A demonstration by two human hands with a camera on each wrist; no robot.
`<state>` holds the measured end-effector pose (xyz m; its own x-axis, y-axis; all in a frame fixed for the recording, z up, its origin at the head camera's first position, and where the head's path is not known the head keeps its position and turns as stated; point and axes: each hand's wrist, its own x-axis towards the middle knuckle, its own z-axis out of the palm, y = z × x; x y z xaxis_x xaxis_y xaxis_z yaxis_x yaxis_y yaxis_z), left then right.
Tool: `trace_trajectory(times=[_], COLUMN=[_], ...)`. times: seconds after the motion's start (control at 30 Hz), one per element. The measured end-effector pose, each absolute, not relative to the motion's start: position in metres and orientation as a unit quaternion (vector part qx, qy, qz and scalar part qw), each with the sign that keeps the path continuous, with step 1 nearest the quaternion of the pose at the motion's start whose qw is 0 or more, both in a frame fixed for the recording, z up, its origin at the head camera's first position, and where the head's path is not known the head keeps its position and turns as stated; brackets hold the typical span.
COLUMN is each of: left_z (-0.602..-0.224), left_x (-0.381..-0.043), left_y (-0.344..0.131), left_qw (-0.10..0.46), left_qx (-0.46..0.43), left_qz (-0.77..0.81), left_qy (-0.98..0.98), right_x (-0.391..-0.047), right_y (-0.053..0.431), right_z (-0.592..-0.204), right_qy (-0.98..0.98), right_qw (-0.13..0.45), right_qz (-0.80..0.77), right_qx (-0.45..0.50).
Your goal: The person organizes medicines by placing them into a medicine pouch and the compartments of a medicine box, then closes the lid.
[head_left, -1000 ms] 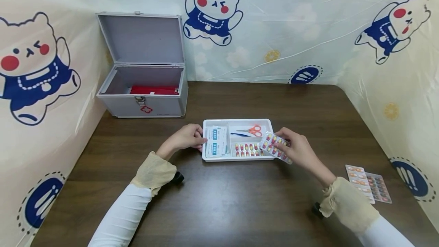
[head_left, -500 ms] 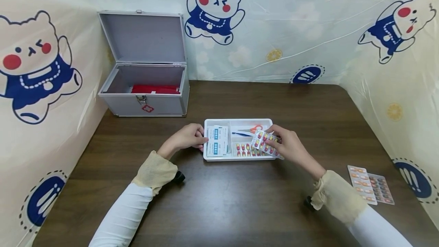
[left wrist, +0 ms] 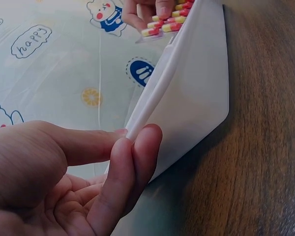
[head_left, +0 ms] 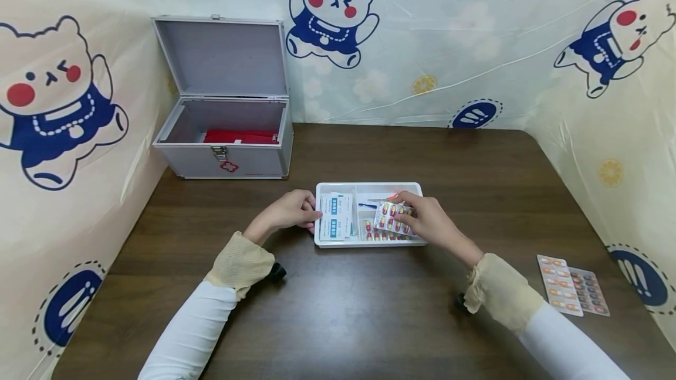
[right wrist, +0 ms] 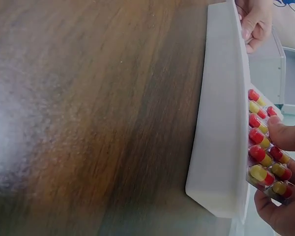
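A white divided tray (head_left: 369, 244) lies on the table. My left hand (head_left: 287, 210) pinches its left rim between thumb and fingers, as the left wrist view also shows. Over the tray's right side, my right hand (head_left: 430, 221) holds a blister pack (head_left: 389, 217) of red and yellow capsules by its right end, thumb on top. A second capsule pack (head_left: 368, 232) lies in the front right compartment, partly covered by the held one. Blue and white packets (head_left: 334, 216) fill the left compartment. Scissors (head_left: 392, 196) in the back right compartment are mostly hidden by my right hand.
Two more blister packs, an orange one (head_left: 561, 286) overlapping a darker one (head_left: 590, 292), lie on the table at right. An open silver case (head_left: 227, 163) with a red item (head_left: 240, 136) inside stands at the back left. Printed curtains surround the table.
My right hand has moved left with the blister pack, from the tray's right edge to over its right compartments. The left hand keeps its grip on the rim.
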<state>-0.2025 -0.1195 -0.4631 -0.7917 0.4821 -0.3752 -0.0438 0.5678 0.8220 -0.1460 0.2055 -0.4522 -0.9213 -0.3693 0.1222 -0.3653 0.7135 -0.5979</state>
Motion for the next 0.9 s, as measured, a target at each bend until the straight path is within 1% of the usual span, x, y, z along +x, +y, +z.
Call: trace_trajectory(times=[0.1, 0.3, 0.47, 0.63, 0.7, 0.9], left_z=[-0.463, -0.464, -0.464, -0.465, -0.465, -0.464], left_x=[-0.202, -0.202, -0.203, -0.204, -0.204, -0.205], left_y=[-0.119, -0.119, -0.119, -0.117, -0.117, -0.118], left_qw=[0.294, 0.294, 0.294, 0.296, 0.296, 0.300], left_qx=[0.129, 0.128, 0.130, 0.128, 0.128, 0.122], left_qz=[0.445, 0.448, 0.451, 0.445, 0.443, 0.430], left_qy=[0.836, 0.834, 0.833, 0.835, 0.836, 0.843], right_x=[-0.148, -0.148, -0.144, -0.140, -0.140, -0.135], right_y=[0.202, 0.194, 0.189, 0.189, 0.191, 0.207], right_z=[-0.457, -0.461, -0.463, -0.466, -0.465, -0.455], right_qy=[0.926, 0.928, 0.940, 0.949, 0.945, 0.927], right_qw=[-0.009, -0.007, -0.023, -0.058, -0.075, -0.100], right_qz=[-0.303, -0.265, -0.234, -0.207, -0.216, -0.272], right_qx=[-0.224, -0.261, -0.246, -0.231, -0.233, -0.237])
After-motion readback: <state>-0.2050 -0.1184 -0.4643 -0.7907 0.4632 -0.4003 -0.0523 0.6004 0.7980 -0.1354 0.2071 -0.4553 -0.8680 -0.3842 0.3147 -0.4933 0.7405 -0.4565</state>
